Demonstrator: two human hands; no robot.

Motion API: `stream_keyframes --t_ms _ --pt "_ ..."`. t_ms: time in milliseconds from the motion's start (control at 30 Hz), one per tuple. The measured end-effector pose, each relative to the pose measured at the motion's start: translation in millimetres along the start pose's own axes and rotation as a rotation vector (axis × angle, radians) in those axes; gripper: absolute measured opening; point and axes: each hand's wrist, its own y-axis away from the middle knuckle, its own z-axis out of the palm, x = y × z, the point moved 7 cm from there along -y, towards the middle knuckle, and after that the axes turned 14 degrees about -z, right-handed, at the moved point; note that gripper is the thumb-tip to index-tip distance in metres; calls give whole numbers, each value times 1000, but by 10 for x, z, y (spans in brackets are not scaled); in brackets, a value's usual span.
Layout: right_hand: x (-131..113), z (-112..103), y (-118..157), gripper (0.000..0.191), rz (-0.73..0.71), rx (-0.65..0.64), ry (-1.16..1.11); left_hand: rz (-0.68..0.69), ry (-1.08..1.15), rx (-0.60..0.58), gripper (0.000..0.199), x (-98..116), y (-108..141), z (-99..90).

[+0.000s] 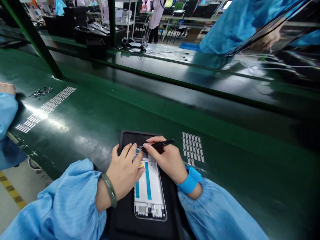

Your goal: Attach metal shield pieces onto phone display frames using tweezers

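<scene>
A phone frame with blue strips on its pale inner face lies in a black tray before me. My left hand rests over the frame's upper left side, fingers stretched out, with the fingertips at its top end. My right hand is closed around black tweezers, whose tips point at the top of the frame, near my left fingertips. What the tips touch is hidden between my fingers. A blue wrist strap circles my right wrist, and a green bangle my left.
Right of the tray, small metal pieces lie in rows on the green bench. More rows of pieces and a dark pile of small parts lie at left, near another person's hand. A green post stands beyond.
</scene>
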Motion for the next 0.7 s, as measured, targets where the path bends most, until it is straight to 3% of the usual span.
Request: stream_keyframes --t_ms 100,267,400,500,700 --pt "-41 -33 -42 13 -54 -7 10 -22 -6 25 39 13 -17 8" --pt "90 -191 -30 17 85 227 -210 -29 21 14 37 -10 -18 36" --pt "119 -42 -21 23 99 147 -372 -39 44 5 38 -44 -11 39" --pt "108 46 -12 23 67 76 -317 -44 56 -1 39 -52 -4 37" --pt "62 37 -11 15 4 56 -205 -44 53 3 42 -50 6 48"
